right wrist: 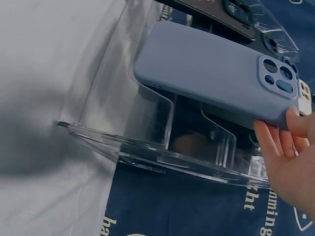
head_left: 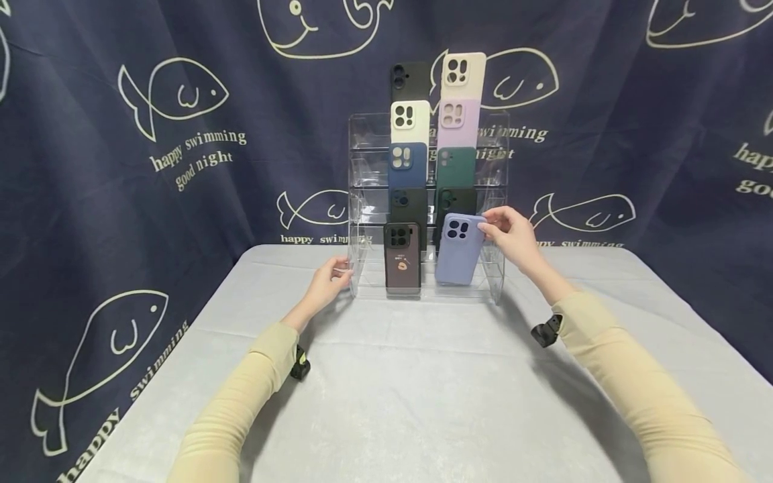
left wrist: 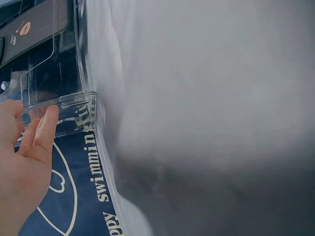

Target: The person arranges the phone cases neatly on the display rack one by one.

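My right hand (head_left: 513, 235) pinches a periwinkle phone case (head_left: 460, 248) by its upper right corner, thumb on the back face and fingers behind. The case leans slightly at the lowest tier of a clear acrylic display stand (head_left: 427, 292); whether its bottom edge touches the tier, I cannot tell. My left hand (head_left: 326, 285) is at the stand's left side panel, its fingers fairly straight against the clear plastic in the left wrist view. Beside the periwinkle case, a dark brown phone case (head_left: 402, 258) with a small orange print stands in the lowest tier.
Behind, the tiers hold two columns of cases, among them a white case (head_left: 410, 124), a blue case (head_left: 407, 168), a lilac case (head_left: 460, 127) and a green case (head_left: 455, 168). A pale cloth covers the table (head_left: 386, 389). A navy fish-print curtain (head_left: 181, 221) hangs behind.
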The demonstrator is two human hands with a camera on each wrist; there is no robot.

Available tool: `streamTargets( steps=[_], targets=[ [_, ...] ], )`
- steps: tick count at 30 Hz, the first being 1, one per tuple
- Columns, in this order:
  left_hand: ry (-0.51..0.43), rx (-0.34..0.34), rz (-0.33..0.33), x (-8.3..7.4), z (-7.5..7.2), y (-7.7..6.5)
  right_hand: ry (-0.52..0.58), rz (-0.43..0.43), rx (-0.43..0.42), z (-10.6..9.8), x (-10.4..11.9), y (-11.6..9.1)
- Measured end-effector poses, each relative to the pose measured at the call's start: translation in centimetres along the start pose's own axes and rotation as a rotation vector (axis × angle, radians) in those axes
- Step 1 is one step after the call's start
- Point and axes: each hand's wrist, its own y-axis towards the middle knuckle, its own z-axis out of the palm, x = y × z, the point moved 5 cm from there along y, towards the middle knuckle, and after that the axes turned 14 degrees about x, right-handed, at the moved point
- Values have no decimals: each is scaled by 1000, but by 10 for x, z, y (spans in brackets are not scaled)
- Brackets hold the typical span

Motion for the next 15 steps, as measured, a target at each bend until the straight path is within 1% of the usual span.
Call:
streamTargets(
  steps=[1, 3, 6, 12, 15],
  targets=[
    [-2, -1, -2, 1, 0, 0, 1, 9, 9, 2, 1, 0],
    [-5, -8, -3, 10, 0, 3, 14, 19, 30, 6, 6, -2],
    [2, -10, 0, 9, -1, 2, 37, 31, 61, 10, 7, -2],
    [20, -7, 14, 8, 0, 3, 26, 45, 74, 12, -13, 5],
    [7, -12, 17, 6, 0, 3, 10, 41, 71, 13, -18, 7]
  ],
)
